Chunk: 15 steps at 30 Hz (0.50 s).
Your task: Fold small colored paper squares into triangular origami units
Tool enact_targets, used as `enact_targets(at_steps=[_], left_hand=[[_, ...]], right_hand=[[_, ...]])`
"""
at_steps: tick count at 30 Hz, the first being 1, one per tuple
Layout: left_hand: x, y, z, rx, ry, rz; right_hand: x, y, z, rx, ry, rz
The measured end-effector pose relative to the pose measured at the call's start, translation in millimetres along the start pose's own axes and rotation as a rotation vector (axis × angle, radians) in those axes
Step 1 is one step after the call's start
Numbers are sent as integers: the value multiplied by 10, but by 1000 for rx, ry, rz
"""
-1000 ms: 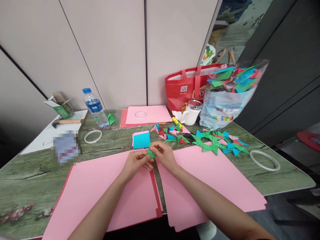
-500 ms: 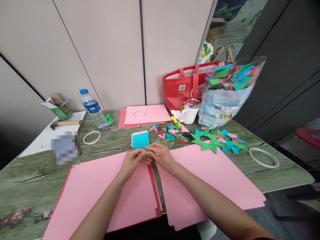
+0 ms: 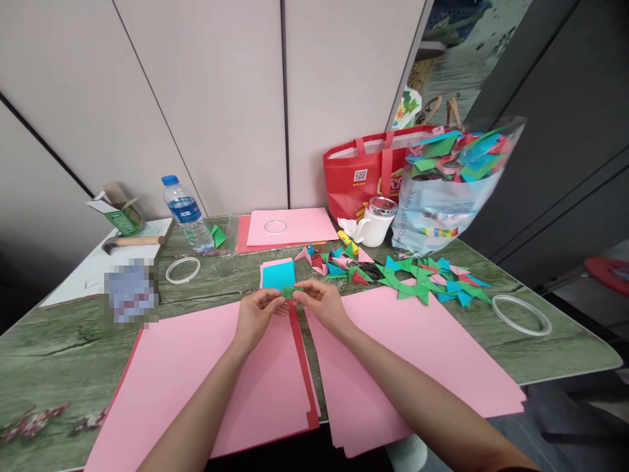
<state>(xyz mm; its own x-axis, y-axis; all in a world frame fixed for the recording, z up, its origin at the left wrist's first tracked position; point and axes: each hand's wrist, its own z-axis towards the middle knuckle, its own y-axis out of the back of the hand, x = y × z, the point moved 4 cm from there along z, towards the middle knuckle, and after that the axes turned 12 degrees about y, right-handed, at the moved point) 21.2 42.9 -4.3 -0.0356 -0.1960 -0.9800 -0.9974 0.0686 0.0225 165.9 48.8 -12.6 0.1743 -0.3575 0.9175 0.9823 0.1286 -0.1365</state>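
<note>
Woodgrain tabletop [image 3: 54, 360] underlies left hand [image 3: 254, 318] and right hand [image 3: 324, 307] pinching folded paper [image 3: 291, 292].

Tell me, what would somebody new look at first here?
Probably the bulging bag of colourful folded paper at the back right of the table, in front of a bright red bag. Then the big pink sheets across the front. Near the middle, two hands, left hand and right hand, pinch a small green folded paper.

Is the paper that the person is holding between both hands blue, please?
No, the left hand and right hand hold a folded green paper, while the blue sheet lies just beyond them.
</note>
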Motion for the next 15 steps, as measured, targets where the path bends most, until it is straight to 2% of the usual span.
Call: enact_targets(at_steps=[3,10,15], left_hand=[[-1,7,3,-6,-11,-18],[-8,-76,-42,156,86,-46],[-13,-104,-72,180,91,-44]], right_hand=[[6,23,12,-24,-23,11],[-1,49,6,-46,-55,2],[-28,16,-8,-56,-99,60]])
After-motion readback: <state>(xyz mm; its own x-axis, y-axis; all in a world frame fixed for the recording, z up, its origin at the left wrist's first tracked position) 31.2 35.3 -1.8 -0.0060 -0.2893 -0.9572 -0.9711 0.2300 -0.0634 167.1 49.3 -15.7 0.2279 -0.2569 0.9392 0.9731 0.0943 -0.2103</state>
